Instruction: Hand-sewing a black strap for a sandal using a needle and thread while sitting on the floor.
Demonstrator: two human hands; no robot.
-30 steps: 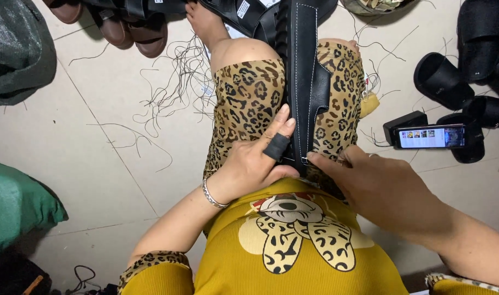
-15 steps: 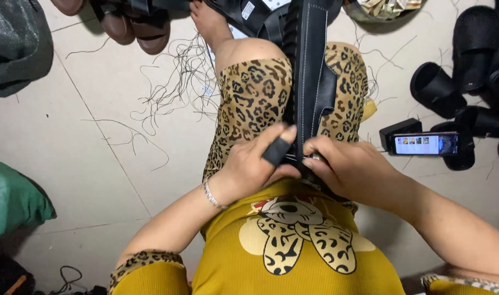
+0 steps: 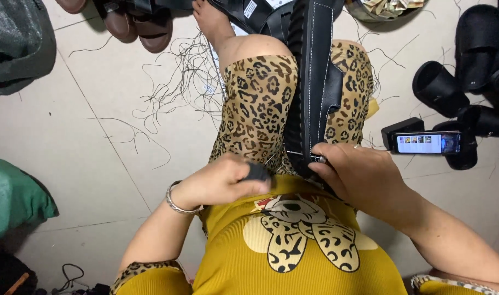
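Left hand (image 3: 219,183), fingers gripping a dark tool (image 3: 257,172), has pulled away from the sandal (image 3: 315,82).

Left hand (image 3: 219,183) gripping small black tool (image 3: 257,173), right hand (image 3: 358,177) steadying black sandal (image 3: 315,82) on lap

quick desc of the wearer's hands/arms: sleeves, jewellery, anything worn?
Both forearms bare. Left hand has a silver bangle at the wrist and a black cover on the thumb. Right hand shows nothing worn. Leopard-print cuffs sit at the elbows.
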